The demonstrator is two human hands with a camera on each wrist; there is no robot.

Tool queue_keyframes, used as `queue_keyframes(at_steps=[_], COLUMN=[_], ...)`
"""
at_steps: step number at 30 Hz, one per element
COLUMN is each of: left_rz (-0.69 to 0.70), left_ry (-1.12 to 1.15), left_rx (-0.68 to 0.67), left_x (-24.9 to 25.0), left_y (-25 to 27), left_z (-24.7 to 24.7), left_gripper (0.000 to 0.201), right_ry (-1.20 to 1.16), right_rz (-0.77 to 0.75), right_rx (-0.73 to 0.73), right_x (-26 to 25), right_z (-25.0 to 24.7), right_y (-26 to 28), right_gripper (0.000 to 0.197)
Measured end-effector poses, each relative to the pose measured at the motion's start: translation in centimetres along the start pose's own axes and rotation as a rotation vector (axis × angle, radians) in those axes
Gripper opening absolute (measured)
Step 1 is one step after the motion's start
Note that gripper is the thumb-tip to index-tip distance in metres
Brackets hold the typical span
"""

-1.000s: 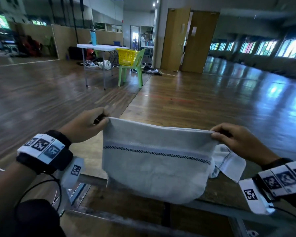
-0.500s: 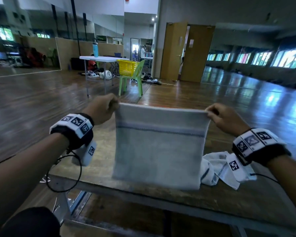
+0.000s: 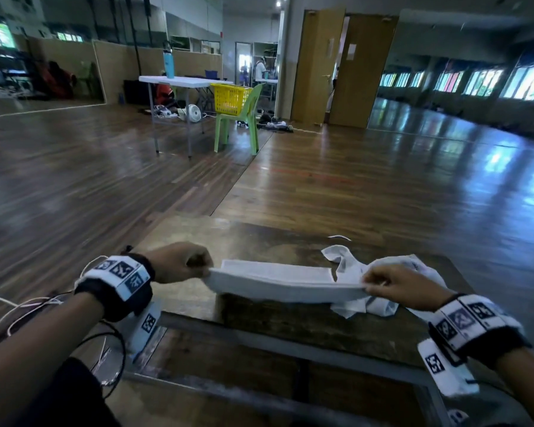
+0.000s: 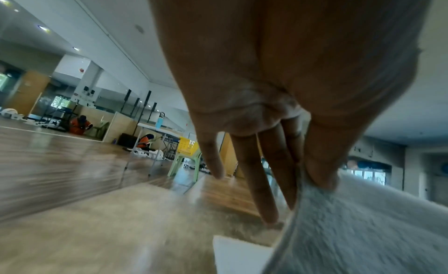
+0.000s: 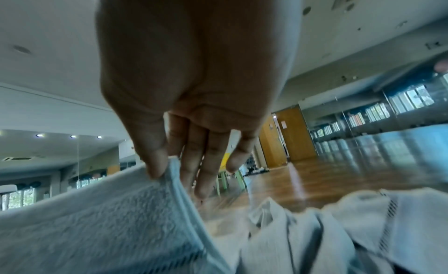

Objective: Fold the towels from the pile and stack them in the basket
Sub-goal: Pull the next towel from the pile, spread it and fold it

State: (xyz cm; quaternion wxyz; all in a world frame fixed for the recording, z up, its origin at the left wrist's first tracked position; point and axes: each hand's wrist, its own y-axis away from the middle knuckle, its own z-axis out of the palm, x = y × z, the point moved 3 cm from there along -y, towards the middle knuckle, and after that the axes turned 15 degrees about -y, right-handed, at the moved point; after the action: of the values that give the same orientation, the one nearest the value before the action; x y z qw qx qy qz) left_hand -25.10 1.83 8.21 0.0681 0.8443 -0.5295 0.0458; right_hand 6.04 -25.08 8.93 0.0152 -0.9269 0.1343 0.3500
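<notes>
A light grey towel [image 3: 285, 282] is stretched nearly flat, low over the wooden table [image 3: 259, 238]. My left hand [image 3: 195, 266] pinches its left corner between thumb and fingers, and the towel [image 4: 358, 224] fills the lower right of the left wrist view. My right hand [image 3: 379, 283] pinches the right corner; the right wrist view shows the thumb on the towel's hem [image 5: 174, 174]. A crumpled white towel [image 3: 379, 306] lies on the table under and behind my right hand. A yellow basket [image 3: 230, 98] sits on a green chair [image 3: 238, 131] far across the room.
A white folding table [image 3: 179, 83] with a blue bottle [image 3: 169, 64] stands behind the chair. Cables and a small fan [image 3: 193, 112] lie on the floor there. Wide wooden floor [image 3: 352, 186] stretches beyond the table. White cords [image 3: 22, 309] trail by my left wrist.
Both hands have dropped from chest height to just above the table. The towel, which hung down vertically, now lies nearly flat between them.
</notes>
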Motion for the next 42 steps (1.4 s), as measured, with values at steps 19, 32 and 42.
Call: queue_keyframes(at_steps=[19, 32, 42], left_rz=[-0.173, -0.24, -0.245], left_ry=[0.011, -0.012, -0.109], left_rx=[-0.085, -0.008, -0.082], left_x=[-5.2, -6.7, -6.5], left_y=[-8.6, -12.4, -13.3], left_z=[8.7, 11.6, 11.7], left_gripper=[0.016, 0.018, 0.021], right_ry=[-0.081, -0.021, 0.157], right_rz=[0.17, 0.27, 0.287], right_rx=[0.054, 0.062, -0.026], right_x=[8.0, 11.7, 12.3], right_z=[4.6, 6.7, 7.7], right_y=[-11.6, -16.2, -16.9], right_gripper=[0.014, 0.012, 0.026])
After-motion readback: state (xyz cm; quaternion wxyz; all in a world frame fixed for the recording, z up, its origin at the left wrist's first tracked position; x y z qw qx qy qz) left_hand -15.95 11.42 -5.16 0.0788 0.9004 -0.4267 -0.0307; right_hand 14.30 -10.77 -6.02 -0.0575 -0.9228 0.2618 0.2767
